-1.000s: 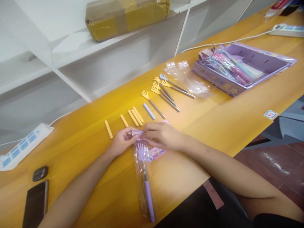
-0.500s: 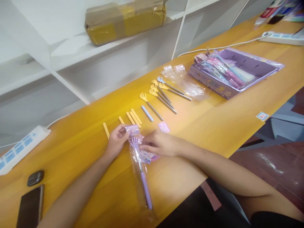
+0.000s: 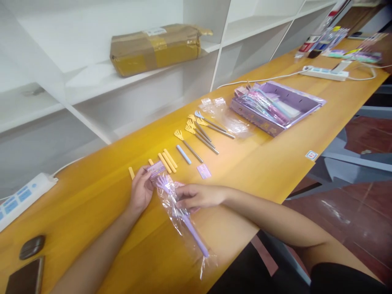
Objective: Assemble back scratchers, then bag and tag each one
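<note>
Since the earlier picture the pink header card has come off the top of the clear plastic sleeve and sits pinched in the left hand, while the right hand has dropped lower to pinch the sleeve's middle. The sleeve, near the front edge of the orange wooden tabletop, holds a lilac claw-headed back scratcher, its long axis diagonal with claw toward the shelf-side edge and handle toward the front edge. Toward the tabletop's right end, an open purple cardboard tray holds more bagged scratchers.
</note>
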{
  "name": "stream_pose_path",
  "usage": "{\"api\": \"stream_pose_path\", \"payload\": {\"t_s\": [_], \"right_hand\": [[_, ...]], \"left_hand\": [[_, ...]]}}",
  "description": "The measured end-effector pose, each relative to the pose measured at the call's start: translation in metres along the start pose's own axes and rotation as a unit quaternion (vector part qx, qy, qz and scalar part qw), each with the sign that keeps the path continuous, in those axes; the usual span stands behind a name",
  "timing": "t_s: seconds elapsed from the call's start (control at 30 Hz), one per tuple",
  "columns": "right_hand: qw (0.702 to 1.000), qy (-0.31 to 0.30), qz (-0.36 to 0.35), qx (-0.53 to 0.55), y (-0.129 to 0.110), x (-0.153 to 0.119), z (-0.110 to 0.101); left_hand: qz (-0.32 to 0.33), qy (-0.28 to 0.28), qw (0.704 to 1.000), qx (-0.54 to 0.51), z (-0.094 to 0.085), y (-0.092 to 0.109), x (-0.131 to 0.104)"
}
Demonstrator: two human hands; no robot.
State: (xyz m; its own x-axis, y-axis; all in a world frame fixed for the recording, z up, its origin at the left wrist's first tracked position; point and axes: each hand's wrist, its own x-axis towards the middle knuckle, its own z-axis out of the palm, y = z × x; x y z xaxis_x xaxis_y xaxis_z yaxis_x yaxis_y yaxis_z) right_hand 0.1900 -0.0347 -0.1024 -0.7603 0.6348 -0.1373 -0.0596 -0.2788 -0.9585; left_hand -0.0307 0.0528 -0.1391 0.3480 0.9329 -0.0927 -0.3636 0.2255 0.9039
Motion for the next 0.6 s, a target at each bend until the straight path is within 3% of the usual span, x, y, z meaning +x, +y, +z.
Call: {"api": "stream_pose_path", "payload": {"t_s": [0.1, 0.2, 0.27, 0.37, 0.43, 0.47, 0.57, 0.6], "right_hand": [[0.994, 0.086, -0.051, -0.039, -0.033, -0.021, -0.013], [0.945, 0.261, -0.106, -0.164, -0.087, -0.062, -0.034], [0.865, 0.405, -0.142, -0.258, -0.127, -0.098, -0.057], [0.673, 0.617, -0.155, -0.377, -0.179, -0.152, -0.108], [0.555, 0.699, -0.079, -0.445, -0.195, -0.183, -0.152], [0.517, 0.719, -0.019, -0.464, -0.196, -0.195, -0.175], [0.457, 0.690, 0.231, -0.512, -0.164, -0.215, -0.232], [0.457, 0.683, 0.255, -0.509, -0.144, -0.216, -0.245]], "left_hand": [[-0.023, -0.061, 0.998, -0.019, -0.002, 0.002, 0.003], [-0.041, -0.119, 0.992, -0.007, -0.004, 0.002, 0.002], [-0.044, -0.135, 0.990, 0.002, -0.004, 0.001, 0.001], [-0.038, -0.148, 0.988, 0.006, -0.004, 0.000, 0.000], [-0.036, -0.153, 0.988, 0.008, -0.004, 0.000, 0.000], [-0.036, -0.155, 0.987, 0.009, -0.004, -0.001, 0.000], [-0.034, -0.159, 0.987, 0.016, -0.004, -0.001, 0.000], [-0.033, -0.160, 0.986, 0.018, -0.003, -0.001, 0.000]]}}
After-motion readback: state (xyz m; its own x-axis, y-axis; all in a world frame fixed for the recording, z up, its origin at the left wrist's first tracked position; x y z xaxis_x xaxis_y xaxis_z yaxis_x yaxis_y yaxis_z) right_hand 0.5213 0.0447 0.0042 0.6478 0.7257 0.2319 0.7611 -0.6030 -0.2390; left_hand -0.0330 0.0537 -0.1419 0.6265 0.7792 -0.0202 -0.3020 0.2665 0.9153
